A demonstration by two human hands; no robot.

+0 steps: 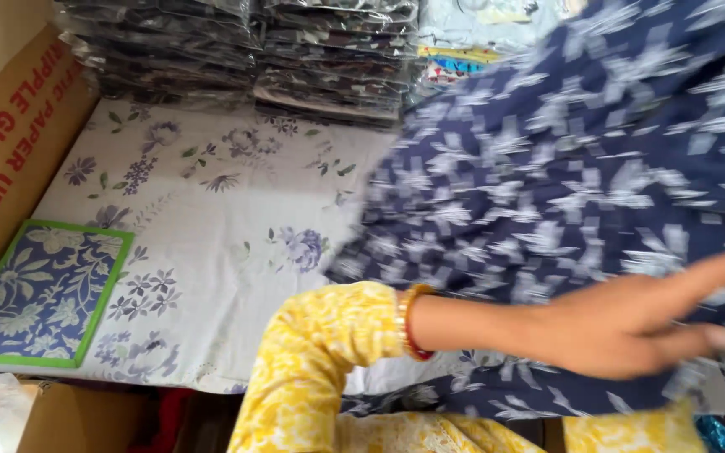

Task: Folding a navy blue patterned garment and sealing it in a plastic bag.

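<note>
I see my hand (631, 323) lying flat on the blue cloth (564, 168) at right, fingers (715, 273) spread open; cloth runs under and beyond them.

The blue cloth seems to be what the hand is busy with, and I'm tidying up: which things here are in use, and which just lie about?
In use:
- navy flowered cloth
- left hand, flat on the cloth, blurred

Lying about:
- stacks of bagged clothes
- green-edged flowered board
- flowered bedsheet
- cardboard box
</note>
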